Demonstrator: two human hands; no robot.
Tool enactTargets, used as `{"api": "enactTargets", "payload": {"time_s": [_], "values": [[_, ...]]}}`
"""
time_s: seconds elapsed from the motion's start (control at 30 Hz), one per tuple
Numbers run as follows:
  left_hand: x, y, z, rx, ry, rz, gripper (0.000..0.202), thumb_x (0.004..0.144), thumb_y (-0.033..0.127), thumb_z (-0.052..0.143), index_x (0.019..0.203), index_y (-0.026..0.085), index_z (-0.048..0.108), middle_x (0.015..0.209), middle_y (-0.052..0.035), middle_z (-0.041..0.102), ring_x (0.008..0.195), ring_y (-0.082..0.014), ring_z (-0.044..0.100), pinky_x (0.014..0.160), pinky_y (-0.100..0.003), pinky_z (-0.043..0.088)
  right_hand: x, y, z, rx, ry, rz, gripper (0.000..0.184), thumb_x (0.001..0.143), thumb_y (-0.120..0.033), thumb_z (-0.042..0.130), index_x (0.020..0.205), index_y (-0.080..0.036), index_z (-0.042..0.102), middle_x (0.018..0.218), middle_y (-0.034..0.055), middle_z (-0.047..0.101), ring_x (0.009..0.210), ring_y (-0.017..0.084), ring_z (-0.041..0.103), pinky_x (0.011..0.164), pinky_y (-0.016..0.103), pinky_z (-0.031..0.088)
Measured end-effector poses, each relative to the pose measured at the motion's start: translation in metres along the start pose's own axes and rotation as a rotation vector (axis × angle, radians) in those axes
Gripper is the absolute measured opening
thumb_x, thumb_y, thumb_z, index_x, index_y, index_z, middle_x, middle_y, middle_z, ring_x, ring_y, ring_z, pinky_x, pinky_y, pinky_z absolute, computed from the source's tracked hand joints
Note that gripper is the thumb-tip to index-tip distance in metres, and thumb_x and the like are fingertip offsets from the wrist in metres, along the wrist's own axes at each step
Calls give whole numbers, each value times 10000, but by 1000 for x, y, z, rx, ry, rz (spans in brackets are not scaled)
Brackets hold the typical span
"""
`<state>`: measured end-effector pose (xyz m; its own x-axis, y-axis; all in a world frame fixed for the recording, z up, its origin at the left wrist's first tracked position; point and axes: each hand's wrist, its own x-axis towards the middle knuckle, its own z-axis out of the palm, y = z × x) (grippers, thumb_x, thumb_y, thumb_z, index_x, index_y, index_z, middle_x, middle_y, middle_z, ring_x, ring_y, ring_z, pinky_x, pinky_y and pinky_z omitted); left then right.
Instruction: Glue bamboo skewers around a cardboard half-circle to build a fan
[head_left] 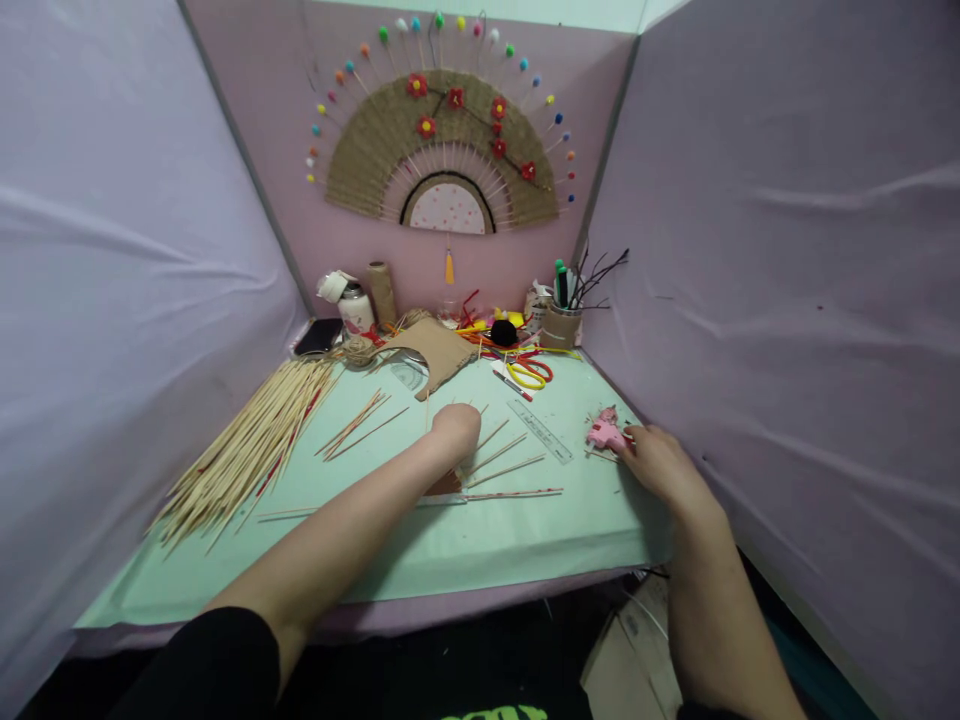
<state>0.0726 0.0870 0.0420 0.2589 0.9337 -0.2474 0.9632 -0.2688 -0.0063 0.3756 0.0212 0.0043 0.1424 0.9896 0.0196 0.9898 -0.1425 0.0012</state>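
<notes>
My left hand [456, 428] is over the middle of the table, bent at the wrist above a brown piece of cardboard [444, 484]. Its fingers are hidden behind the back of the hand. Several thin wooden sticks [501, 452] fan out to the right from beneath it, one with red marks [517, 494]. At the right edge of the table, my right hand [661, 462] is closed around the handle of a pink hot glue gun [604, 430]. The glue gun lies low at the tabletop, its nozzle pointing away from me.
A large pile of sticks [247, 445] covers the left side. Behind lie cut cardboard [435, 345], yellow-and-red scissors [529, 374], a clear ruler [541, 432], a pen cup [560, 326] and a bottle [355, 308]. A decorated fan [360, 150] hangs on the back wall; cloth walls flank both sides.
</notes>
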Motion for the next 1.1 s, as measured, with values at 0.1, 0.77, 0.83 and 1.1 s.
{"api": "enactTargets", "payload": {"time_s": [0.1, 0.77, 0.83, 1.1], "values": [[0, 0, -1, -36, 32, -4, 298, 547, 102, 781, 844, 83, 781, 859, -210, 752, 920, -321, 723, 814, -308, 558, 6, -5, -1, -30, -29, 26, 396, 977, -370, 461, 1115, -86, 700, 1076, 230, 667, 1012, 317, 640, 836, 354, 433], [-74, -72, 9, -1414, 522, -52, 157, 763, 313, 575, 694, 173, 553, 581, 27, 570, 495, -84, 460, 512, -219, 362, -16, -41, -41, 1130, 133, 4, 534, 741, -733, 586, 822, -206, 608, 661, -1, 546, 546, 132, 506, 502, 254, 408], [-76, -72, 15, -1506, 565, -71, 168, 750, 322, 598, 698, 169, 552, 600, 22, 583, 508, -77, 473, 518, -210, 377, -22, -55, -42, 1217, 44, -26, 532, 682, -723, 670, 791, -207, 607, 666, -5, 541, 555, 123, 498, 492, 246, 408], [-72, -79, 39, -1628, 694, -53, 173, 745, 333, 616, 725, 176, 548, 627, 20, 603, 511, -72, 477, 491, -199, 348, -46, -119, -46, 1240, -332, -205, 566, 783, -722, 581, 914, -178, 667, 926, 90, 663, 689, 147, 557, 566, 261, 478]]}}
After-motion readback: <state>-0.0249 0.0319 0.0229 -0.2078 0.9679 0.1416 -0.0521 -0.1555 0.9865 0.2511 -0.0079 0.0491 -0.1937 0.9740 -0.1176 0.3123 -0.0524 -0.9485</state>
